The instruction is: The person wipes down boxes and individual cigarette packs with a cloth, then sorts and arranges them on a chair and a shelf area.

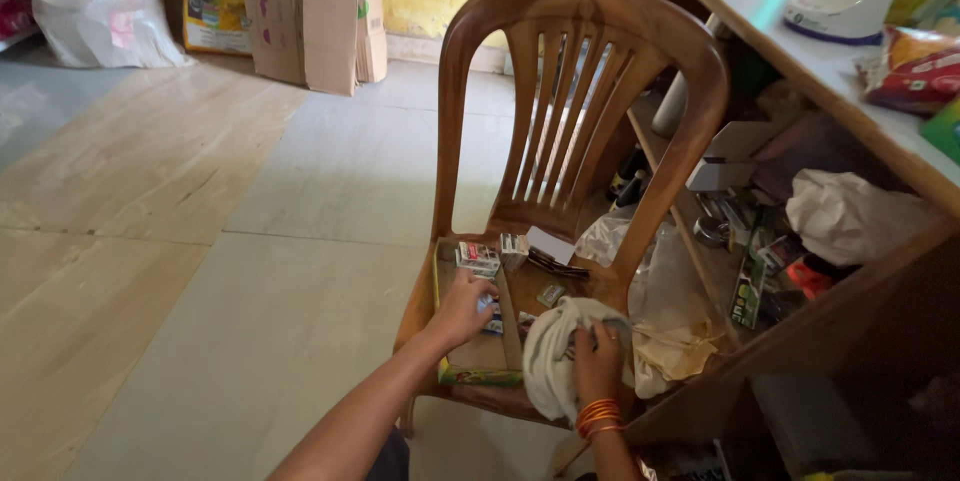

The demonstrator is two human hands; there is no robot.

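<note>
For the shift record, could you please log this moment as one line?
left hand: on small packets in shallow box | right hand: grips white cloth | support: brown plastic chair

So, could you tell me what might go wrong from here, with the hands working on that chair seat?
The shallow cardboard tray sits near the front edge of the brown plastic chair; the left hand reaching into it could nudge it off. The white cloth in the right hand already droops over the seat edge and may slip. Small packets lying loose could get swept to the floor.
</note>
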